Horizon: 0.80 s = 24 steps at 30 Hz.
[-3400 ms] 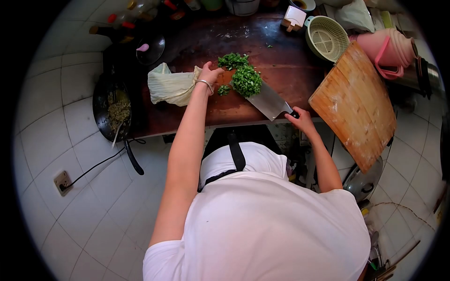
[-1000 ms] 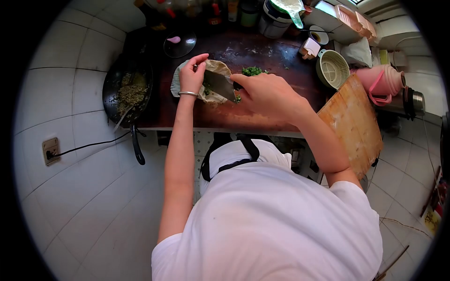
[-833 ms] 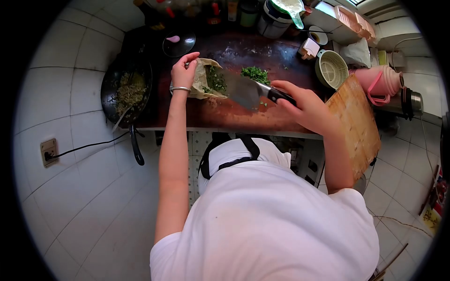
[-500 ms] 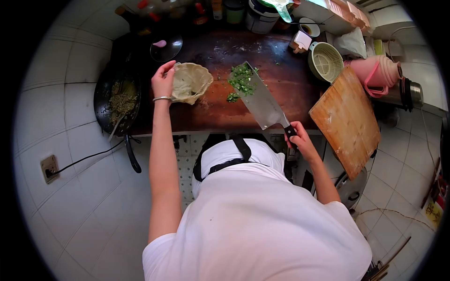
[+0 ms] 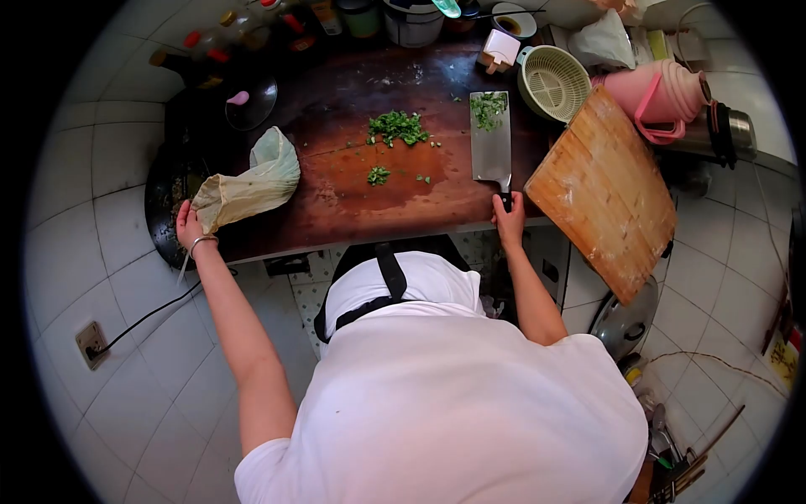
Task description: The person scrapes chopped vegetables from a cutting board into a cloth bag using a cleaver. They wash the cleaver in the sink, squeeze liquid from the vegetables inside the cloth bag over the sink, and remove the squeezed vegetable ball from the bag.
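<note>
My left hand (image 5: 190,223), wearing a bangle, grips the edge of a pale, wrinkled, bowl-like container (image 5: 243,191). It is tipped on its side at the edge of the black wok (image 5: 155,189), its greenish end pointing up and right. I cannot tell its material. The wok's contents are mostly hidden. My right hand (image 5: 509,220) is closed round the black handle of a cleaver (image 5: 494,155). The broad blade appears flat over the right of the wooden worktop, with chopped greens (image 5: 489,110) on it. More chopped greens (image 5: 398,128) lie in a pile mid-worktop, with a smaller heap nearer me.
A floury wooden board (image 5: 609,197) leans at the worktop's right end, beside a pink thermos (image 5: 651,97). A pale green colander (image 5: 554,82) stands behind it. Bottles (image 5: 243,32) line the back left, near a glass lid (image 5: 252,105).
My left hand has moved left and toward me, tipping the container over toward the wok. My right hand has swung the cleaver right, away from the greens pile, with some greens on the blade.
</note>
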Each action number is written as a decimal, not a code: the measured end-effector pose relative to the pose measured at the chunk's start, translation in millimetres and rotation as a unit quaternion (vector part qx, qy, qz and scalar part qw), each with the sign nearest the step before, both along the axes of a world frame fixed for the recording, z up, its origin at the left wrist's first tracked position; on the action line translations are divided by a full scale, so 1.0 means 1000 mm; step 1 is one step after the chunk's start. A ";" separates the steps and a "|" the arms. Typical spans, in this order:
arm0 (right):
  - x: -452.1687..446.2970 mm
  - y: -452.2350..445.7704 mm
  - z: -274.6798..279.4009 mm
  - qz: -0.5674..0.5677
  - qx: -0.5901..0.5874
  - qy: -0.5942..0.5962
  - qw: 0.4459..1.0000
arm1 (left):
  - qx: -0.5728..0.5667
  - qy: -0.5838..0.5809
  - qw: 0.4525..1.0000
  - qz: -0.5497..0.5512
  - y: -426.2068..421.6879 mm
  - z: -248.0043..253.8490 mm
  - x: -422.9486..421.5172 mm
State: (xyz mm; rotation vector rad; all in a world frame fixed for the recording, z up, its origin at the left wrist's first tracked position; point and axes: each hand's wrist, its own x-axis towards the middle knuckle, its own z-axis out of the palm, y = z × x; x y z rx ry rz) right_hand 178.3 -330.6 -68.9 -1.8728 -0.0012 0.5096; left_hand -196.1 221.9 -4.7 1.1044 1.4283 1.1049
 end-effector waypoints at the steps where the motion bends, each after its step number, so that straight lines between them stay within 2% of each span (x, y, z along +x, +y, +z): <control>1: 0.004 0.004 0.002 0.002 -0.008 -0.002 1.000 | 0.000 0.002 1.000 0.000 -0.003 -0.003 -0.004; 3: 0.013 0.009 0.002 0.023 -0.030 0.013 0.999 | -0.016 0.054 0.997 -0.047 -0.020 -0.002 -0.003; 6: 0.023 0.020 0.002 0.067 -0.061 0.014 0.996 | 0.021 0.202 0.972 -0.121 -0.048 -0.004 0.000; 8: 0.026 0.027 -0.001 0.111 -0.084 -0.002 0.990 | 0.068 0.316 0.933 -0.160 -0.062 -0.003 -0.003; 9: 0.028 0.032 0.002 0.117 -0.082 0.001 0.990 | 0.143 0.399 0.886 -0.186 -0.070 0.006 0.001; 11: 0.030 0.041 0.005 0.172 -0.140 -0.016 0.975 | 0.172 0.431 0.866 -0.185 -0.094 0.035 0.022; 13: 0.032 0.052 0.000 0.204 -0.141 -0.016 0.969 | 0.191 0.459 0.841 -0.214 -0.101 0.051 0.030; 15: 0.032 0.066 0.008 0.259 -0.178 -0.080 0.946 | 0.215 0.466 0.828 -0.225 -0.107 0.061 0.036; 17: 0.033 0.077 0.012 0.281 -0.175 -0.051 0.942 | 0.216 0.471 0.825 -0.223 -0.111 0.066 0.038; 19: 0.036 0.084 0.001 0.328 -0.180 -0.130 0.918 | 0.254 0.495 0.798 -0.232 -0.113 0.067 0.038; 21: 0.038 0.090 0.008 0.355 -0.184 -0.130 0.907 | 0.220 0.486 0.815 -0.227 -0.119 0.067 0.037; 23: 0.040 0.091 0.015 0.381 -0.190 -0.132 0.895 | 0.252 0.571 0.748 -0.227 -0.125 0.068 0.038; 24: 0.040 0.090 0.019 0.390 -0.183 -0.136 0.892 | 0.199 0.569 0.764 -0.231 -0.128 0.070 0.038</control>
